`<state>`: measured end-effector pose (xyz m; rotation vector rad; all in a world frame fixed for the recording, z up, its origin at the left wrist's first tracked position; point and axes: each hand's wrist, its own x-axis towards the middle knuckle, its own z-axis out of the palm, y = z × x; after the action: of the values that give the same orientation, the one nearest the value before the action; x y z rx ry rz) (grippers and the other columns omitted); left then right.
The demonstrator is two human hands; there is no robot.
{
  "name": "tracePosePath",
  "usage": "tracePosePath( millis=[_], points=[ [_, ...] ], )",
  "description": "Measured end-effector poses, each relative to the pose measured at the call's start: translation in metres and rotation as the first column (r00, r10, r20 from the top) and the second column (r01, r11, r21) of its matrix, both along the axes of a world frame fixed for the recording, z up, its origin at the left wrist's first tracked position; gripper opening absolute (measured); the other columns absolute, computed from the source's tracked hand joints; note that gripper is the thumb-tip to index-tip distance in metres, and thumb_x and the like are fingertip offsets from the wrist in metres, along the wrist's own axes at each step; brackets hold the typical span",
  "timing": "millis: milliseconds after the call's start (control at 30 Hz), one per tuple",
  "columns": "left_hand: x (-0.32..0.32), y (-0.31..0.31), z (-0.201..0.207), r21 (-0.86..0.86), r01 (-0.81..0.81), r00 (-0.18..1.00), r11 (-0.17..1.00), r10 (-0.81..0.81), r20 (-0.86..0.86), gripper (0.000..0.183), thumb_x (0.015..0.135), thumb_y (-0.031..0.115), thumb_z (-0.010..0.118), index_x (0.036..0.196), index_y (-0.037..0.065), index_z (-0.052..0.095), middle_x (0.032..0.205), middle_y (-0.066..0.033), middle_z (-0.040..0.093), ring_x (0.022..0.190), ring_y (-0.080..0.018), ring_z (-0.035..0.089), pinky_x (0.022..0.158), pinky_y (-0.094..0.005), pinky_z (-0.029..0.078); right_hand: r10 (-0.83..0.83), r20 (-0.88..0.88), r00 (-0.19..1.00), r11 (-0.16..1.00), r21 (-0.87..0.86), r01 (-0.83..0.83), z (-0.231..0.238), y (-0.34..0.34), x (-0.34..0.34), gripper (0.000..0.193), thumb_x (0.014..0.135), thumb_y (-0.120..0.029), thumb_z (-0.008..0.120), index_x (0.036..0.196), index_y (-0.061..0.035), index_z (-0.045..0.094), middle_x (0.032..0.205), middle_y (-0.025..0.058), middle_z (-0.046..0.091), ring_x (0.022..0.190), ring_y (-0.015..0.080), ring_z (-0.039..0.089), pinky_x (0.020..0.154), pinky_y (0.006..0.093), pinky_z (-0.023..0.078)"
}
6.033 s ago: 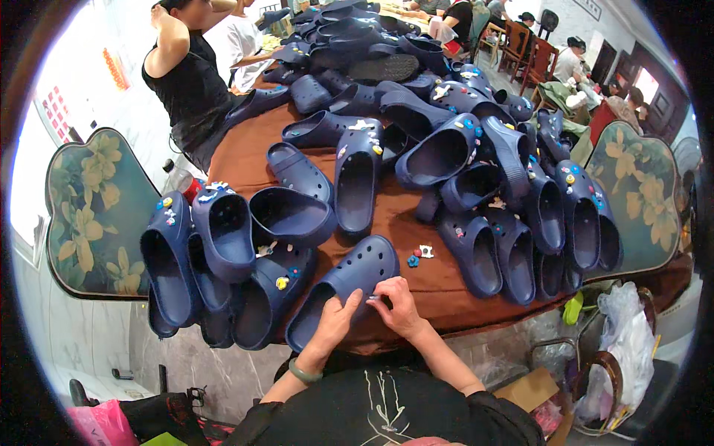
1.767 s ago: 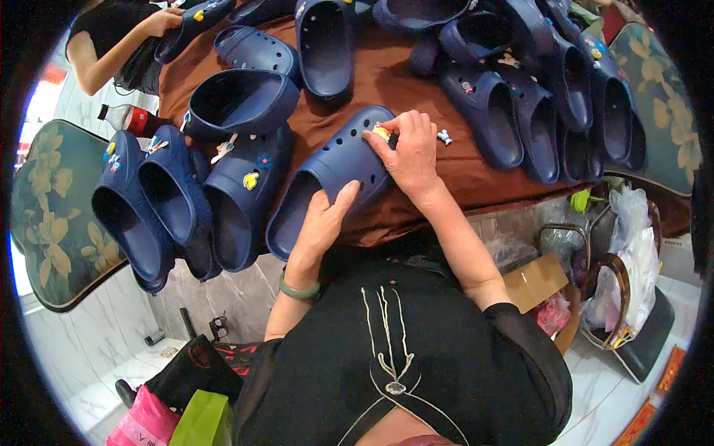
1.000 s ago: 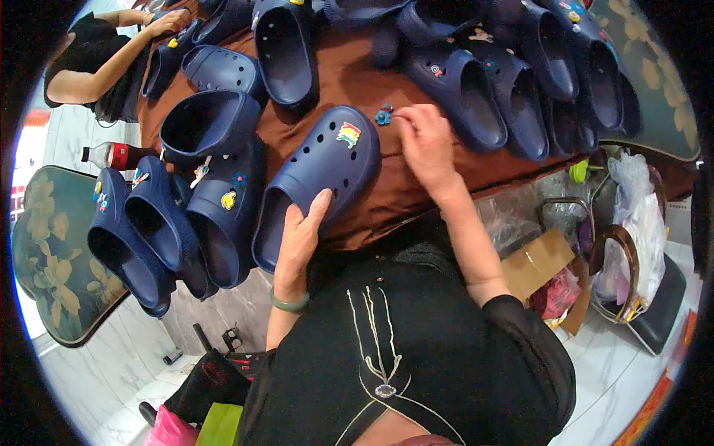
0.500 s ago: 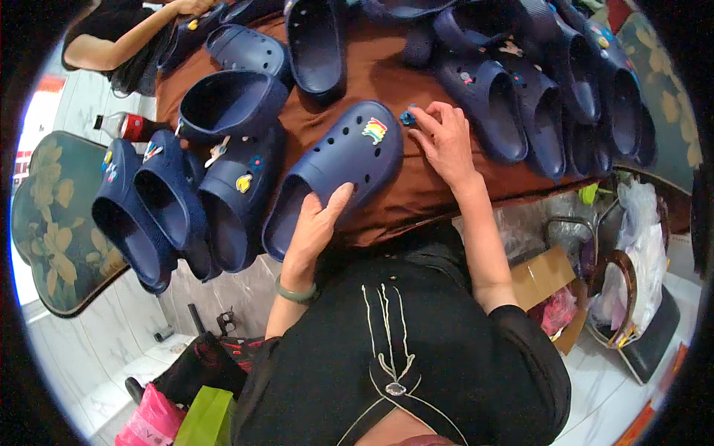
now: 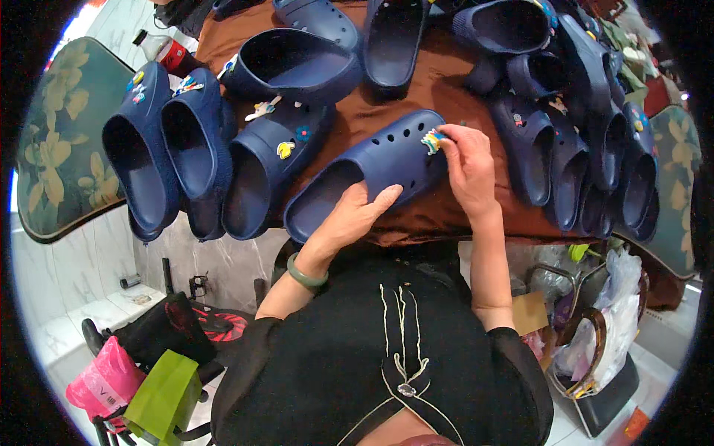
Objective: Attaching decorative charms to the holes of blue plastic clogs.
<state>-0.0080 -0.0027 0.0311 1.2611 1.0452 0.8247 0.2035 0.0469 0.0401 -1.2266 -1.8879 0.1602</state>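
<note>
Clog in hand: a navy blue clog [image 5: 372, 175] lies tilted on the brown counter [image 5: 446, 97] right in front of the person, its open heel toward them and its holed toe pointing away.
Left hand: the left hand [image 5: 349, 219] lies flat along the heel end, fingers [image 5: 379, 199] stretched out and loose, pinning the shoe down rather than gripping it.
Right hand: the right hand [image 5: 468, 167] is over the toe, its fingers pinched close together on a small multicoloured charm [image 5: 432, 139] that sits against the upper.
Doing it well: I would say the heel hand needs to keep the clog from sliding while the charm's stud is lined up square over one hole and pushed straight in; an angled push would likely bend it or leave it half seated.
Grip: closed tight around the charm on the right; open and only resting on the left.
Nearby: other navy clogs [image 5: 264, 167] with charms already on them lie just to the left, and a row of more clogs [image 5: 587, 163] crowds the right side.
Wrist: a green bangle [image 5: 305, 275] on the left.
</note>
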Motion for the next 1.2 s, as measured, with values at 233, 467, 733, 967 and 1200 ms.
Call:
tracePosePath(
  millis=[233,467,733,967,1200],
  points=[
    [-0.001,-0.005,-0.015,0.013,0.026,1.000,1.000,-0.026,-0.008,0.046,0.094,0.032,0.057,0.123,-0.003,0.053,0.115,-0.0170,0.062,0.107,-0.0261,0.059,0.093,-0.0355,0.044,0.093,0.168,0.981,0.993,0.054,-0.104,0.006,0.017,-0.033,0.016,0.081,-0.014,0.068,0.096,-0.0118,0.065,0.092,0.0033,0.063,0.090,0.0214,0.056,0.087,0.0381,0.036],
    [0.000,-0.010,-0.019,0.078,-0.025,0.999,0.997,0.021,0.044,0.058,0.093,0.044,0.055,0.125,-0.004,0.050,0.110,-0.0204,0.063,0.106,-0.0308,0.060,0.092,-0.0373,0.045,0.143,0.056,0.988,0.985,-0.106,-0.137,0.008,0.027,-0.040,0.013,0.081,-0.016,0.069,0.093,-0.0123,0.067,0.093,0.0023,0.063,0.095,0.0227,0.055,0.088,0.0374,0.036],
    [-0.004,-0.001,-0.017,0.078,0.030,0.999,0.997,-0.033,0.036,0.054,0.093,0.042,0.055,0.123,-0.003,0.052,0.106,-0.0210,0.064,0.102,-0.0323,0.062,0.088,-0.0392,0.046,0.185,0.132,0.974,0.982,-0.005,-0.186,0.012,0.026,-0.044,0.013,0.079,-0.015,0.070,0.091,-0.0125,0.069,0.093,0.0027,0.062,0.093,0.0229,0.055,0.086,0.0373,0.037],
    [-0.007,-0.002,-0.003,-0.028,0.094,0.993,0.995,-0.095,-0.075,0.051,0.092,0.040,0.056,0.121,0.000,0.054,0.108,-0.0214,0.064,0.104,-0.0337,0.062,0.090,-0.0406,0.046,0.203,0.139,0.969,0.975,0.064,-0.213,0.009,0.020,-0.042,0.017,0.077,-0.006,0.069,0.094,-0.0070,0.065,0.097,0.0089,0.062,0.094,0.0294,0.057,0.086,0.0419,0.041],
    [-0.002,-0.003,-0.005,0.032,0.050,0.997,0.998,-0.048,-0.068,0.048,0.095,0.035,0.054,0.127,0.001,0.050,0.114,-0.0198,0.063,0.110,-0.0305,0.059,0.094,-0.0386,0.044,0.251,0.165,0.954,0.968,-0.016,-0.252,0.019,0.017,-0.039,0.023,0.077,-0.010,0.071,0.099,-0.0070,0.068,0.099,0.0087,0.061,0.096,0.0288,0.055,0.087,0.0407,0.043]
  ],
)
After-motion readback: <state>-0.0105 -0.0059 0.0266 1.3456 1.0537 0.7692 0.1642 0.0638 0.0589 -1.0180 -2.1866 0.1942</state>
